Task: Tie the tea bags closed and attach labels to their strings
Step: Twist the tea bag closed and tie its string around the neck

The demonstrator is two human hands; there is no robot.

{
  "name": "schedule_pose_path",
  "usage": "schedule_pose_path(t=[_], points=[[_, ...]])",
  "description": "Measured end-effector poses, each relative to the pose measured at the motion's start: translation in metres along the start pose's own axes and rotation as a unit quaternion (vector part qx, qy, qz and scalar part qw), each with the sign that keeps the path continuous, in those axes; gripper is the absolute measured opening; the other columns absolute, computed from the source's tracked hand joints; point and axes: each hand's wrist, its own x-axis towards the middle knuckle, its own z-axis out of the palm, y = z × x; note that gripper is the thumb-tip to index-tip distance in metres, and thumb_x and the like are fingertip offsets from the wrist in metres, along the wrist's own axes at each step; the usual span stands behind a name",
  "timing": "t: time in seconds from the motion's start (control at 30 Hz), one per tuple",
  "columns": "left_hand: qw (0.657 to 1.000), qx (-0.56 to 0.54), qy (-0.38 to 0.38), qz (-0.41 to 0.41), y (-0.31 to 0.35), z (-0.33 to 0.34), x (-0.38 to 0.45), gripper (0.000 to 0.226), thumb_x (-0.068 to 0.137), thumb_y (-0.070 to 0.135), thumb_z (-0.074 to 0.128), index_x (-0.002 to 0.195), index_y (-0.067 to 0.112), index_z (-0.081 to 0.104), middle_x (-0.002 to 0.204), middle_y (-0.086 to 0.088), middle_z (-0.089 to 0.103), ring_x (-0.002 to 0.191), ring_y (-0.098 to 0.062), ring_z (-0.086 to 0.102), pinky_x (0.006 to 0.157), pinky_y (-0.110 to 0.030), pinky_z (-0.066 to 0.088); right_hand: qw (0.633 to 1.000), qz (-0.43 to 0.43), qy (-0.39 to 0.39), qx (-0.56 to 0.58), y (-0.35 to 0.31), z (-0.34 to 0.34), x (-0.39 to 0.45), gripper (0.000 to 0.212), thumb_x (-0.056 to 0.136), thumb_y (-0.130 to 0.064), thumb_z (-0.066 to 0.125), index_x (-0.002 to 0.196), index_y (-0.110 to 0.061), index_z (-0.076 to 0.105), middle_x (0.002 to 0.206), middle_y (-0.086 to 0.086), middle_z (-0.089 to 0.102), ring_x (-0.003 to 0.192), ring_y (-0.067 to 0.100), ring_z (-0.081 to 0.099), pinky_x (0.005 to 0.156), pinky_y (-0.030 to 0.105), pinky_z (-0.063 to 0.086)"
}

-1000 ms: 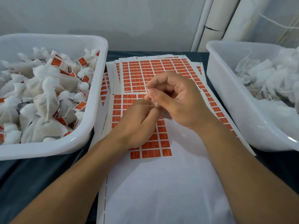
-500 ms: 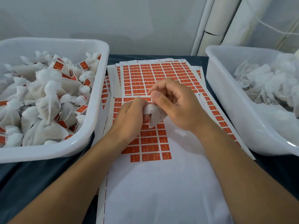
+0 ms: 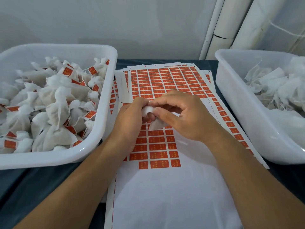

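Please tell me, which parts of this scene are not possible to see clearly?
- Head view: the tea bag is mostly covered by the left hand and right hand; its string and knot are hidden.
- Print on the label sheet is too small.
- The right tub and left tub are cut off by the picture edges.

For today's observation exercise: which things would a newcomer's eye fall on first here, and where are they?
First, the sheets of orange-red labels spread down the table's middle, many already peeled off nearer the person. Above them the left hand and right hand together grip a small white tea bag. At the left stands a white tub heaped with tied, labelled bags.
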Motion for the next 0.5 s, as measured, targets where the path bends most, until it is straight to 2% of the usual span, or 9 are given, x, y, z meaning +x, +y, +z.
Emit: schedule_pose_path(t=[0.07,0.17,0.3,0.4,0.5], points=[[1.0,-0.02,0.001,-0.006,-0.001,-0.001,0.001,0.04,0.1,0.042,0.043,0.086,0.029,0.077,0.082,0.005,0.078,0.084,-0.016,0.077,0.093,-0.047,0.059,1.0,0.006,-0.006,-0.005,0.0,0.001,0.0,0.024,0.097,-0.043,0.062,0.12,-0.041,0.068,0.107,-0.039,0.057,0.108,-0.008,0.058,0.085,0.003,0.046],[1.0,-0.021,0.011,-0.004,-0.004,-0.001,0.001,0.039,0.097,0.046,0.041,0.091,0.032,0.077,0.084,0.008,0.078,0.082,-0.009,0.076,0.087,-0.044,0.059,1.0,0.013,-0.018,-0.002,-0.001,0.002,0.0,0.031,0.095,-0.049,0.061,0.124,-0.04,0.068,0.107,-0.04,0.057,0.108,-0.01,0.058,0.085,0.002,0.046],[0.999,0.009,0.043,0.009,-0.006,-0.001,0.003,0.037,0.1,0.045,0.04,0.091,0.034,0.074,0.077,0.017,0.076,0.074,0.003,0.072,0.068,-0.03,0.053,0.999,0.022,-0.03,-0.018,-0.002,0.005,-0.001,0.038,0.091,-0.05,0.067,0.127,-0.041,0.066,0.111,-0.036,0.058,0.106,-0.005,0.061,0.082,0.008,0.052],[0.996,0.04,0.053,0.06,-0.008,0.001,0.001,0.037,0.102,0.041,0.043,0.086,0.036,0.075,0.076,0.021,0.074,0.078,0.011,0.068,0.067,-0.022,0.048,0.999,0.034,-0.025,-0.034,-0.001,0.01,-0.001,0.035,0.092,-0.045,0.069,0.127,-0.041,0.066,0.112,-0.032,0.059,0.1,-0.003,0.062,0.082,0.009,0.048],[0.991,0.059,0.047,0.106,-0.008,0.003,-0.001,0.037,0.104,0.037,0.043,0.083,0.05,0.071,0.075,0.022,0.072,0.08,0.013,0.066,0.065,-0.016,0.043,0.999,0.04,-0.005,-0.034,-0.002,0.011,-0.002,0.027,0.095,-0.046,0.065,0.121,-0.04,0.069,0.108,-0.031,0.062,0.098,-0.002,0.063,0.081,0.008,0.049]])
